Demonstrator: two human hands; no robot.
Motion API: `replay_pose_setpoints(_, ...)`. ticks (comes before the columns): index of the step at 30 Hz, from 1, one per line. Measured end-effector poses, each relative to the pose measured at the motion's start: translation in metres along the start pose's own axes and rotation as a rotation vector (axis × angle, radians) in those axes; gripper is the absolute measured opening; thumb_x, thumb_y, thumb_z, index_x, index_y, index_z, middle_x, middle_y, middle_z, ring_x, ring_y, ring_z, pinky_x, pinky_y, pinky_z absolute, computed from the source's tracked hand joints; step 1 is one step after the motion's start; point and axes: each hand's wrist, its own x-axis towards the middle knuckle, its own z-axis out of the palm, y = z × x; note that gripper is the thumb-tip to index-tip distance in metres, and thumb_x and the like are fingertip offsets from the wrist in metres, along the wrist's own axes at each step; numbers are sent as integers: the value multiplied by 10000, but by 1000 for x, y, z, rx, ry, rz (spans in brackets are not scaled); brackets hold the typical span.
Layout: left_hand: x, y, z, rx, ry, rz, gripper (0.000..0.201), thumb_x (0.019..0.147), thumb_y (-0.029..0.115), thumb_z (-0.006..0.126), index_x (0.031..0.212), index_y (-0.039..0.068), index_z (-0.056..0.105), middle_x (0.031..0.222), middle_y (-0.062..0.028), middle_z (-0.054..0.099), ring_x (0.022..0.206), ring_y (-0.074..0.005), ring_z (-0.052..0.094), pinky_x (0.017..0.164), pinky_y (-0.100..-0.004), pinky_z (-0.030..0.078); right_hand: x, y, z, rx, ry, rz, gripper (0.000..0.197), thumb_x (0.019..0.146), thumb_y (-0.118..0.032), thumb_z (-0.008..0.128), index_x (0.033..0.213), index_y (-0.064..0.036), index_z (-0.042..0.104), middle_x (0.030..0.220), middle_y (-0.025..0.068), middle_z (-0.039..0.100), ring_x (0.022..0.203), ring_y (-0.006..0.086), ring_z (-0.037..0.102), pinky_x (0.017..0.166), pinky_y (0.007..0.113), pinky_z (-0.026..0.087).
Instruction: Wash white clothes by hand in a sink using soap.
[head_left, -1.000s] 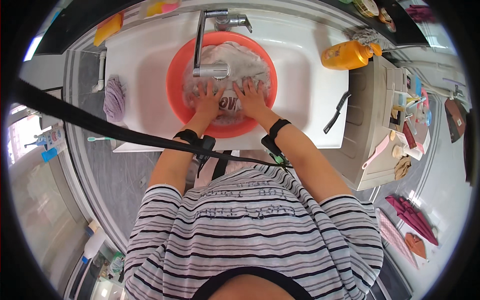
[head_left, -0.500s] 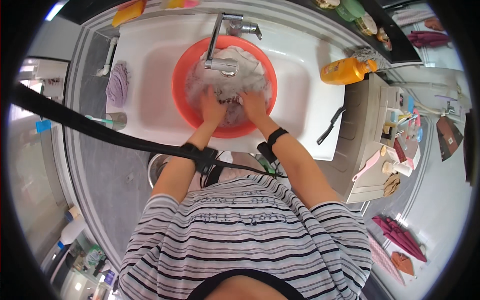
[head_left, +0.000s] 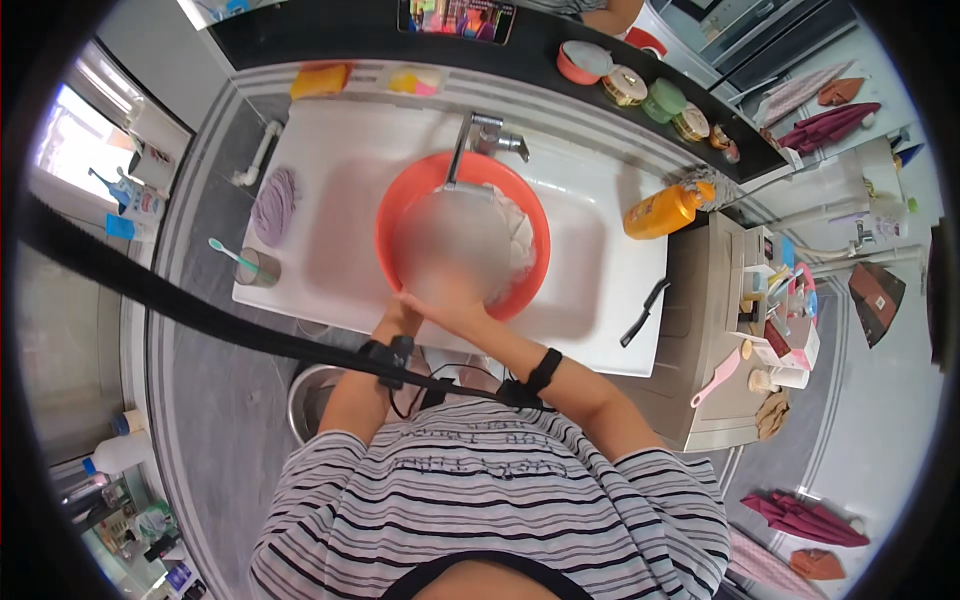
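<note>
A coral-red basin (head_left: 541, 230) stands in the white sink (head_left: 335, 215). White wet cloth (head_left: 516, 232) shows in its right part, and a grey blur covers most of the basin's inside. My left hand (head_left: 403, 308) is at the basin's near rim, close to my other hand. My right hand (head_left: 450, 303) reaches across to the left over that rim, and its upper part fades into the blur. The fingers of both hands are hidden, so I cannot tell what they hold. The chrome tap (head_left: 459, 150) reaches over the basin's far side.
Left of the basin are a purple cloth (head_left: 274, 207) and a cup (head_left: 262, 268) with a toothbrush. An orange bottle (head_left: 662, 212) and a black-handled tool (head_left: 645, 315) lie at the sink's right edge. A black strap (head_left: 200, 305) crosses from the left. Jars (head_left: 664, 101) line the dark shelf.
The view has tilted up, showing the shelf and a screen. My hands, apart in the suds before, are now close together at the basin's near side, and a blur covers its inside.
</note>
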Motion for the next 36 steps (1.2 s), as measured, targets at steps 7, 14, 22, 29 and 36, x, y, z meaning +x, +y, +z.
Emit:
replay_pose_setpoints(7,5,5,29,-74,56,-85,371,865,406,548,1089,112,575,1023,-88,602,882,-210,596,711,-394,493,22,-1,10,-95,241,-188,234,700,-296,709,631,-106,591,666,55,601,685,225,571,776,394,381)
replay_pose_setpoints(14,12,7,46,-43,192,-154,355,880,364,533,1107,93,564,1042,-97,596,889,-206,593,714,-391,493,31,30,8,-93,396,-253,169,693,-192,706,643,-86,583,632,78,581,657,256,573,732,399,407)
replay_pose_setpoints(22,2,30,51,400,127,100,326,885,265,461,1110,46,545,1032,-69,579,905,-185,569,793,-337,467,16,114,-43,-383,78,256,414,811,-431,585,809,-24,661,756,181,637,769,313,614,759,419,449)
replay_pose_setpoints(29,-6,65,39,1712,237,195,559,781,346,589,1209,12,453,1224,-228,488,1014,-407,555,847,-423,448,-12,134,-64,-402,-148,307,496,830,-500,543,974,-35,636,928,166,636,966,296,570,908,430,354)
replay_pose_setpoints(36,0,38,29,2201,120,561,718,719,415,658,1312,123,379,1432,-206,201,1306,-473,214,954,-636,300,-26,154,-36,-597,-245,-8,791,674,-575,648,1297,-132,443,1342,170,390,1269,368,320,1020,643,114)
